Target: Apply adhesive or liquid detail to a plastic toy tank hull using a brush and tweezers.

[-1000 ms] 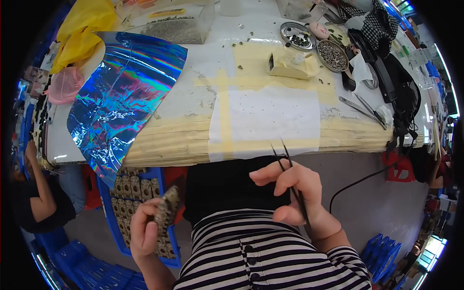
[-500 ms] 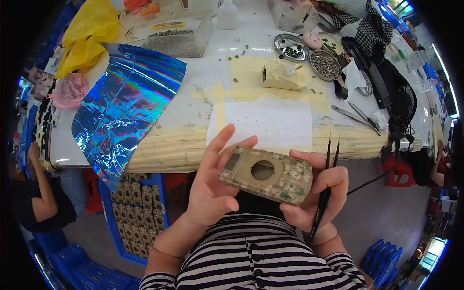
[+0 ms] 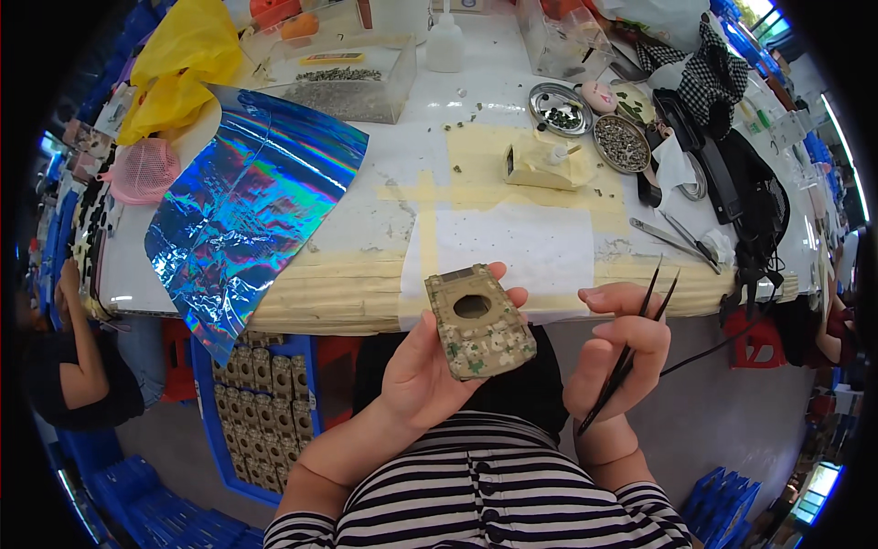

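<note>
My left hand (image 3: 422,371) is closed around a camouflage-patterned toy tank hull (image 3: 483,337), with the thumb along one side and fingertips at the other. The hull is tan with green and pale patches and has a round hole in its top. To its right, apart from it, my right hand (image 3: 622,352) grips black tweezers (image 3: 624,361), their tips pointing up and slightly apart. Nothing shows between the tips. Beyond the hull, a white paper sheet (image 3: 540,256) dotted with tiny specks lies on the table.
Blue holographic film (image 3: 261,201) covers the table's left. A tan block (image 3: 541,165) stands mid-table. Round dishes of small parts, including one (image 3: 622,144), sit at the right near metal tweezers (image 3: 675,242). Below left, a blue crate (image 3: 208,407) holds several similar hulls. A person's arm (image 3: 78,311) is far left.
My right hand has let go of the hull and moved right, keeping the tweezers. The left hand has closed on the hull and turned its camouflaged end toward me.
</note>
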The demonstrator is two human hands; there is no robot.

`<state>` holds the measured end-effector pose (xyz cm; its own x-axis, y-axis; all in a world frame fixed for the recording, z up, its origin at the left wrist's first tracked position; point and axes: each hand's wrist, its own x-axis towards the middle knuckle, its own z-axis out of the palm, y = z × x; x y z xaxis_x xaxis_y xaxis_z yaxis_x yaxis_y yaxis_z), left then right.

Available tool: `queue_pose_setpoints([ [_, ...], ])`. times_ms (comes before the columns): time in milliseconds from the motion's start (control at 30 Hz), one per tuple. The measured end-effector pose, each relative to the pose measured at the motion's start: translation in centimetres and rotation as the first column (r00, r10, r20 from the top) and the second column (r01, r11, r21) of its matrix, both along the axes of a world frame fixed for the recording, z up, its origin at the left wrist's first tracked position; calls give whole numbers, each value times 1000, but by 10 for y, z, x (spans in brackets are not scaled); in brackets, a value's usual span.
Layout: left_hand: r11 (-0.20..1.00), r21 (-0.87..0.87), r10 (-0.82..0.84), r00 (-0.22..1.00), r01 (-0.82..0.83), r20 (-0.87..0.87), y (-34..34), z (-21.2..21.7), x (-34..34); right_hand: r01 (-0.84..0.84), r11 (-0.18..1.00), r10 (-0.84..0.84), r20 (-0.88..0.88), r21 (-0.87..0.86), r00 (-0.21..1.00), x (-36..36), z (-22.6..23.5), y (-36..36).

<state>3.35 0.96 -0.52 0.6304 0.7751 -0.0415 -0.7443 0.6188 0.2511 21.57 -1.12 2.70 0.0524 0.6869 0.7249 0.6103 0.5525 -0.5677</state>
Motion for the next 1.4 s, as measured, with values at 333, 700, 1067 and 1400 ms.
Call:
queue_pose_setpoints([
  [333, 998, 45, -50, 993, 45, 106, 5, -10, -1, -80, 997, 80, -52, -3, 995, -9, 0, 5],
  [700, 981, 166, 82, 988, -104, 131, -56, -69, -138, -4, 994, -9, -118, -113, 993, -10, -22, -13],
  [1067, 613, 367, 483, -35, -699, -875, -59, -210, -253, -84, 989, 76, -70, -124, 995, -24, -22, -14],
  [1400, 828, 484, 354, -408, -281, -842, -30, -286, -283, -65, 982, 62, -23, -176, 998, -20, -24, -19],
])
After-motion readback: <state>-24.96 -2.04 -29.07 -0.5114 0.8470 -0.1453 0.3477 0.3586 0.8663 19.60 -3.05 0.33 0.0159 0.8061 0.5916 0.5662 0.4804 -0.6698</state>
